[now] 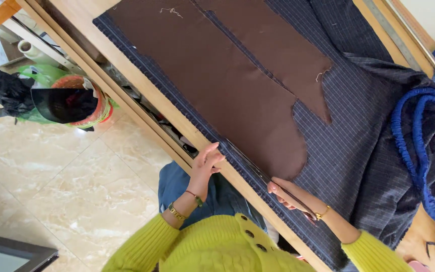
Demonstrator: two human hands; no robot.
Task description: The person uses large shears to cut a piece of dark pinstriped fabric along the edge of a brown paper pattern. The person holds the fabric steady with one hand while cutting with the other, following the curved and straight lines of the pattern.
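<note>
Checked dark blue cloth [358, 146] with thin pale lines covers most of the wooden bench [142, 108] and hangs in folds off its far end. Two brown cloth pieces [227, 85] lie flat on top of it, side by side, cut into long shapes with curved ends. The bigger brown piece stops just above the right hand [288, 194].

A thick blue rope [424, 151] lies looped on the folded cloth, well away from both hands. Under the bench edge sits a basket [74, 103] with dark and green things in it, on the pale tiled floor [66, 191], far from the left hand [206, 162].

That left hand rests at the near edge of the bench with its fingers spread flat, touching the edge of the checked cloth. It holds nothing. A gold bracelet and a thin band are on that wrist.

The right grip is pressed together around dark scissors [298, 199], which lie along the cloth edge, between the two hands. Their long thin blade points toward the left hand, along the brown piece's side. Both arms wear yellow knitted sleeves [202, 247].
</note>
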